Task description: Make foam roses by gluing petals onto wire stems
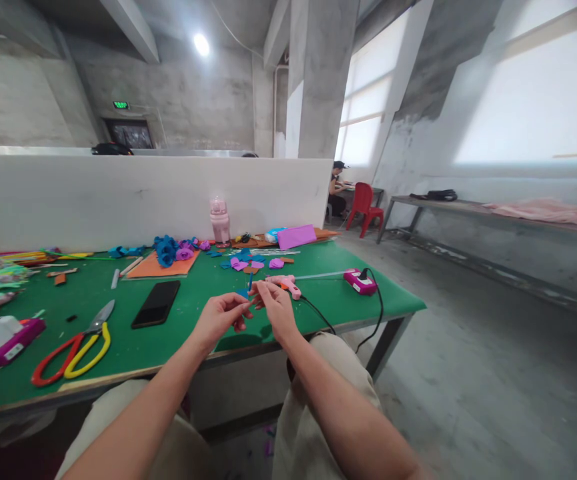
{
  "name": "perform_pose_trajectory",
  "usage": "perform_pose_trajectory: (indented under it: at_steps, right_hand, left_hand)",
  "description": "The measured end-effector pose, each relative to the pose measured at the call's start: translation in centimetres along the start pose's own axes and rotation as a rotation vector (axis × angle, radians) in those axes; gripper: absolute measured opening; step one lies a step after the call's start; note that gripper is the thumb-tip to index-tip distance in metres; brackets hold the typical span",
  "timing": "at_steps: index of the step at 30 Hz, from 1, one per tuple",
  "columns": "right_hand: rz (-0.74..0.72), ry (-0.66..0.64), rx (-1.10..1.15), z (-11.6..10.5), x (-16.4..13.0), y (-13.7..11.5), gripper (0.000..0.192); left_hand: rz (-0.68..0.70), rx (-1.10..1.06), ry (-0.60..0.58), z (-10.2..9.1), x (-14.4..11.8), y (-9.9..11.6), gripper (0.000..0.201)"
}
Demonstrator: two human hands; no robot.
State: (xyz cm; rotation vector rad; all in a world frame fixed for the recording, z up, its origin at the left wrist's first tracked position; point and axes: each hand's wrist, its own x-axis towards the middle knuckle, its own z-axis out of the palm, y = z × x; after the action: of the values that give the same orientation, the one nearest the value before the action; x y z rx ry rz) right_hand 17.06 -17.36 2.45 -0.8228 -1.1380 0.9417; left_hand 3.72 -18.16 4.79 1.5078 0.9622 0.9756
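Note:
My left hand [222,317] and my right hand [277,308] meet above the front edge of the green table. Fingertips of both pinch together around a small dark blue piece [250,281], which looks like a rolled or folded strip of craft paper; the fingers hide most of it. Just beyond my right hand lies a pink glue gun [291,285], with a clear glue stick [325,275] out of its back. Loose blue petals [243,257] and purple petals [239,265] are scattered past my fingertips.
Scissors [85,340] with red and yellow handles and a black phone [157,304] lie left. Paper flowers [167,250] rest on an orange sheet [143,268]. A pink bottle [219,221] stands by the white partition [143,193]. A power strip [361,281] sits right, its cord hanging off.

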Motion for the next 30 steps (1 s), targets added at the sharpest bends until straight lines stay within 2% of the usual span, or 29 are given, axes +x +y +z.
perform_pose_trajectory:
  at_steps: [4, 9, 14, 19, 25, 30]
  right_hand:
    - [-0.073, 0.014, -0.086, 0.0, -0.08, 0.03, 0.025]
    - [-0.122, 0.055, -0.134, 0.12, -0.21, -0.05, 0.021]
    - [-0.065, 0.041, -0.079, 0.14, -0.15, -0.01, 0.023]
    - [0.054, -0.012, 0.01, 0.09, -0.05, 0.01, 0.034]
    - [0.026, 0.008, 0.03, 0.19, 0.0, -0.03, 0.025]
    - [0.063, 0.004, 0.021, 0.24, -0.09, -0.19, 0.023]
  left_hand:
    - [0.006, -0.003, 0.0, 0.09, 0.03, -0.23, 0.028]
    - [0.034, 0.025, 0.009, 0.11, 0.11, -0.37, 0.027]
    - [0.054, 0.043, 0.021, 0.0, 0.22, -0.3, 0.022]
    - [0.047, 0.04, 0.046, -0.29, 0.39, -0.33, 0.025]
    - [0.041, 0.048, 0.02, -0.25, 0.28, -0.22, 0.027]
    - [0.043, 0.045, 0.008, -0.14, 0.24, -0.38, 0.023]
